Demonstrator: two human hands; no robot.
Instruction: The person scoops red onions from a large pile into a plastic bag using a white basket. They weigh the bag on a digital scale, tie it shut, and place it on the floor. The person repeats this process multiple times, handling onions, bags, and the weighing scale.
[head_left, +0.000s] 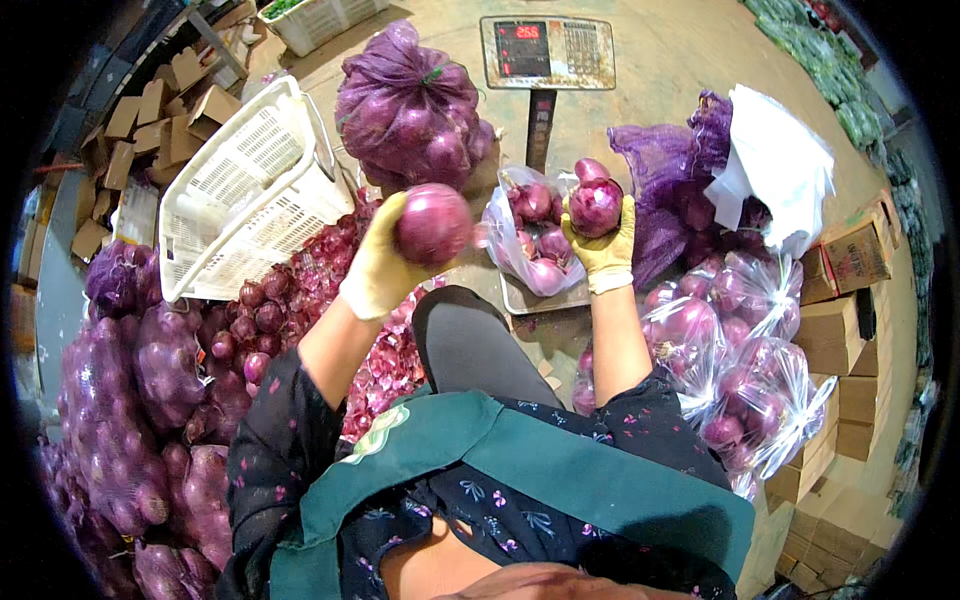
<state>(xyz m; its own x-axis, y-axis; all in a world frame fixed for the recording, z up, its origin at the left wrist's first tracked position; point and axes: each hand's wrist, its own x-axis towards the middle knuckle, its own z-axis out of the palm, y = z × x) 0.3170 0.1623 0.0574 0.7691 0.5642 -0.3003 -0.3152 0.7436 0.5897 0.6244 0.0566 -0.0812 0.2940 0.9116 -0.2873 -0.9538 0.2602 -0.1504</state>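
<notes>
My left hand (382, 259), in a pale yellow glove, holds a large red onion (433, 225) left of the scale. My right hand (604, 251), gloved alike, is closed around another red onion (595, 208); a smaller onion (592, 169) shows just above it. Between my hands an open clear plastic bag (536, 274) with several red onions rests on the platform (517, 300) of a digital scale. The scale's lit display (523, 49) stands on a post behind the bag. How the fingers wrap the onions underneath is hidden.
A full purple mesh sack (409, 112) and a white plastic crate (247, 195) stand at the back left. Loose onion skins (330, 262) and more filled sacks (112, 420) lie left. At right are tied bags of onions (757, 405), white plastic bags (784, 169) and cardboard boxes (829, 330).
</notes>
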